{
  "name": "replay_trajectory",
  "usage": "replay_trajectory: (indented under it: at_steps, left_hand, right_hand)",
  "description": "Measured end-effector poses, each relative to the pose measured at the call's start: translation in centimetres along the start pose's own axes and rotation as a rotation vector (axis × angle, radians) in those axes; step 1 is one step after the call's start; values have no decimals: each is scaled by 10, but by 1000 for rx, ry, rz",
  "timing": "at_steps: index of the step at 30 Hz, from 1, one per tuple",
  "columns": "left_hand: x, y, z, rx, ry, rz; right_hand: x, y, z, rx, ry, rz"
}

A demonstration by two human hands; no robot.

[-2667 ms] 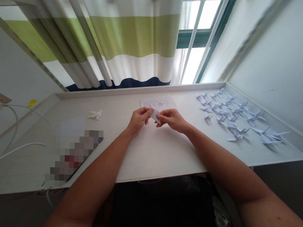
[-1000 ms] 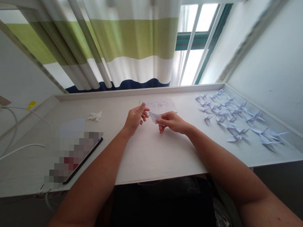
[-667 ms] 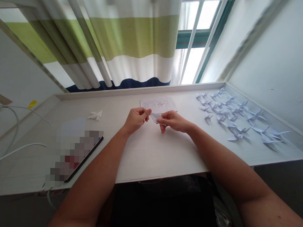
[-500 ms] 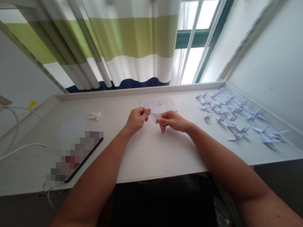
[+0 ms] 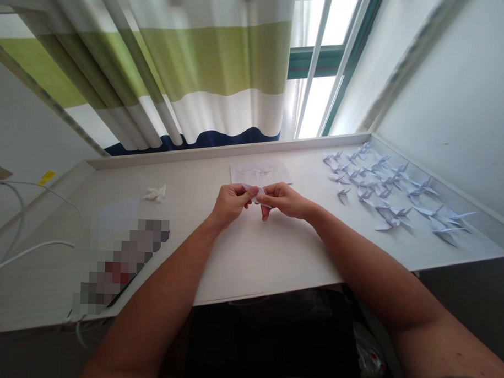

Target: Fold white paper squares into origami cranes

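Folded paper (image 5: 261, 191), centre of the frame above the surface (image 5: 266, 261), is pinched by both the left hand (image 5: 232, 202) and the right hand (image 5: 283, 199). It should handle as light, crisp and easily creased, best held by its edges. Visible tip points upper left, long axis apparently slanting down to the right, lower end partly covered

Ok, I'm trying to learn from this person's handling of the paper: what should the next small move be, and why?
Perhaps a light press and slide of the thumbs along the small white paper, to firm any crease there: the left hand and right hand both pinch it, with their thumbs close together on it.
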State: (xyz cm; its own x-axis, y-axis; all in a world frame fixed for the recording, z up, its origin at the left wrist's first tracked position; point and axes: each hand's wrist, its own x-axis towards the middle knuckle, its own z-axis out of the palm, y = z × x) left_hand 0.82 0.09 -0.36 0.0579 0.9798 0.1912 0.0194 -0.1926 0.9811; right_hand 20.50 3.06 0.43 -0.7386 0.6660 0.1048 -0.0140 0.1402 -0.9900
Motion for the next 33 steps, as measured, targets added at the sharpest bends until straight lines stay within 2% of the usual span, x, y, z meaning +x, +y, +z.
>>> replay_trajectory:
  at_steps: [3,5,8,10,11,13,15,17,19,24,28,33]
  left_hand:
    - [0,-1,-1,-11,26,5]
    - [1,-3,-1,-21,75,-29]
    - [1,-5,1,-35,164,-126]
    - [0,-4,5,-106,116,-159]
    - [0,-4,8,-164,76,-152]
    - [-1,-2,11,-265,3,-123]
    - [-1,-2,11,-320,4,-100]
    - [1,-3,8,-331,36,-93]
    - [2,-4,4,-317,49,-96]
    - [0,-3,2,-274,-8,-119]
    - [-3,2,4,-266,-17,-133]
    - [-4,8,4,-229,-12,-193]
  right_hand:
    - [1,3,2,-30,56,17]
    - [4,7,4,-130,189,22]
    - [8,11,9,-466,526,-15]
    - [9,11,13,-743,679,-65]
    - [9,11,15,-867,701,-96]
    - [8,9,18,-1041,652,-175]
    - [6,8,19,-1095,554,-257]
    - [5,7,18,-1035,505,-317]
    - [4,8,14,-916,529,-340]
    - [7,13,8,-713,560,-327]
    - [8,14,9,-668,579,-304]
    - [6,11,10,-654,534,-308]
